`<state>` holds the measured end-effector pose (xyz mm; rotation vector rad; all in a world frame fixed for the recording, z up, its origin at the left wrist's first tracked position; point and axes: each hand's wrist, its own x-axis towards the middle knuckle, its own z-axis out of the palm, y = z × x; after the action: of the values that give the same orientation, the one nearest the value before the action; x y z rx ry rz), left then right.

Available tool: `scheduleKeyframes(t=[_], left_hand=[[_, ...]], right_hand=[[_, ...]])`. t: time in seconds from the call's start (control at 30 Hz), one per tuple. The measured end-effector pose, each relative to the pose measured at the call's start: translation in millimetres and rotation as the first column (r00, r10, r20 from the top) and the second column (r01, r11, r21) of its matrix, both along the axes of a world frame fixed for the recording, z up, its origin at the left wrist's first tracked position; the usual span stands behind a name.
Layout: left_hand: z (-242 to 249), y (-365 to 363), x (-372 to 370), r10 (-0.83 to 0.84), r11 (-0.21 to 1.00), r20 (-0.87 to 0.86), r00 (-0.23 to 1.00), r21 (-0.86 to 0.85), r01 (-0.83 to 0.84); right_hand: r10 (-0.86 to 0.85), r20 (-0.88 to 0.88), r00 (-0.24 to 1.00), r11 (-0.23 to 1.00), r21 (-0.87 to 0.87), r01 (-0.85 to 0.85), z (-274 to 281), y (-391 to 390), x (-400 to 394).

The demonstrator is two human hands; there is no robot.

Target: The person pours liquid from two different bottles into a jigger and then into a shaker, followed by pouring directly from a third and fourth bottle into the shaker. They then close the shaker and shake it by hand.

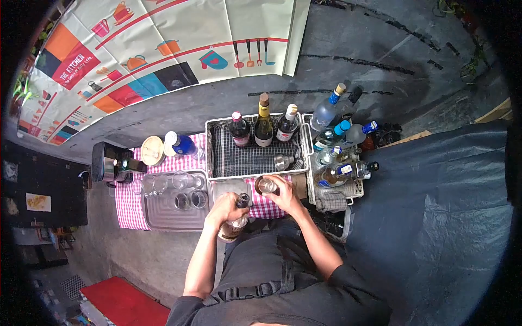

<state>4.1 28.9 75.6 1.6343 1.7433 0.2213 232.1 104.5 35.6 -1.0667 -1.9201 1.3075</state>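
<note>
My left hand [222,209] is wrapped round the neck of a bottle [232,229] with a dark top, held close to my body. Beside it, my right hand [284,194] grips a small glass [266,186] above the pink checked cloth [262,208]. Bottle and glass are apart. Behind my hands, three bottles, among them a yellow-necked one [263,124], stand in a white basket [209,157] lined with dark checked cloth. A small clear glass vessel [283,162] lies in the same basket.
On the left, a grey tray [168,221] carries several glasses, with a blue bottle [186,145] and a round pale container [153,150] behind. Several bottles, one blue-capped [342,128], crowd a second basket on the right. Dark sheeting [429,217] hangs at the far right.
</note>
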Motion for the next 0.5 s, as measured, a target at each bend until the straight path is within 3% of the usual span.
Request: scheduleKeyframes(t=[0.17,0.5], left_hand=[[10.6,18.3,8.8,-0.074,0.995,-0.092,0.993,-0.068,0.068],[10.0,39.6,12.7,-0.184,0.966,-0.157,0.97,-0.211,0.149]], right_hand=[[0.061,-0.062,0.996,0.998,0.021,-0.06,-5.7,-3.2,-7.2],[0.097,-0.026,0.995,0.995,0.04,-0.096,8.7,-3.6,-8.4]])
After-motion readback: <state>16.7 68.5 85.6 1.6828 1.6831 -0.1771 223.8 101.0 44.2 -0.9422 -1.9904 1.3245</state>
